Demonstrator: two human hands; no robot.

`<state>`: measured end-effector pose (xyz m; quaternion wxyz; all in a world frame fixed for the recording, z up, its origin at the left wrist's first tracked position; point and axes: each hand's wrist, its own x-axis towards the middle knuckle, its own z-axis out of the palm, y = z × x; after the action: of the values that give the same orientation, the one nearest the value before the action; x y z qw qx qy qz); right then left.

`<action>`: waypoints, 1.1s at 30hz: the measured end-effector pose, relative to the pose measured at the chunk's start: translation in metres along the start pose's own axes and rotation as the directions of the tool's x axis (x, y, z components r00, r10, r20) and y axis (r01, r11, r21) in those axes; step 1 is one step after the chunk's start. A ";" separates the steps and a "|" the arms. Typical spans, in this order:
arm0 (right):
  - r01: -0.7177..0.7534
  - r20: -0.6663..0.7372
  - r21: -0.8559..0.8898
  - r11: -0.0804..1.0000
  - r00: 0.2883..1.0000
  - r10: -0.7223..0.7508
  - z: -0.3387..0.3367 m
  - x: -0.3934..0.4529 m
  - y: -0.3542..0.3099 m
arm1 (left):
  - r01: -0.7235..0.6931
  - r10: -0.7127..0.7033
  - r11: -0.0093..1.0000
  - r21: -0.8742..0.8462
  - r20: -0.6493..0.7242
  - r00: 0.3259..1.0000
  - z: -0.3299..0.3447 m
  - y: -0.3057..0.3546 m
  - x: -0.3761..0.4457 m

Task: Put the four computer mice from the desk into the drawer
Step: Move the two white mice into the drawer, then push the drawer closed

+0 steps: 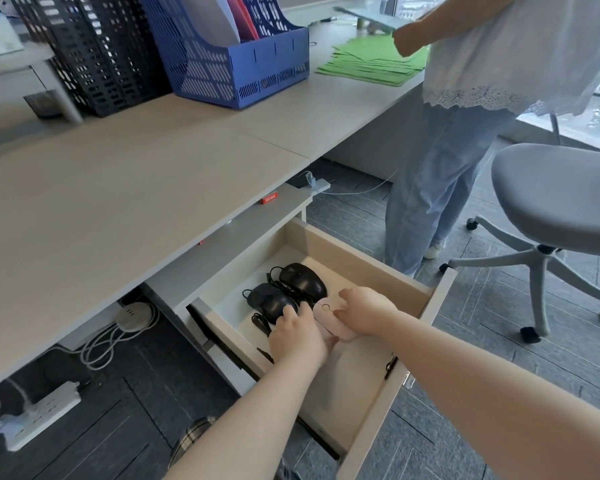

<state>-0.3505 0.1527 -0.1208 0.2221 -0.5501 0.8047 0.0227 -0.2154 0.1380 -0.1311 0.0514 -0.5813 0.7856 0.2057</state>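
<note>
Now both hands are down inside the open drawer (368, 261).
Right hand (366, 311) grips a pink mouse (329, 323); left hand (297, 336) curls loosely beside it, two black mice (303, 280) just beyond, at the drawer's back.

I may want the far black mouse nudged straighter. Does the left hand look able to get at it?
Probably yes. The left hand rests on the near black mouse, right beside the far black mouse, whose top is uncovered inside the open drawer.
</note>
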 end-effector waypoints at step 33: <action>-0.310 -0.210 0.630 0.712 0.815 0.541 -0.053 -0.010 -0.066 | 0.007 0.038 0.992 0.127 -0.353 0.935 -0.178 -0.087 0.051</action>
<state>-0.3063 0.1201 -0.0556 0.2038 -0.2467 0.9071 -0.2736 -0.1220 0.0037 -0.0083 -0.0559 -0.5982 0.7980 0.0476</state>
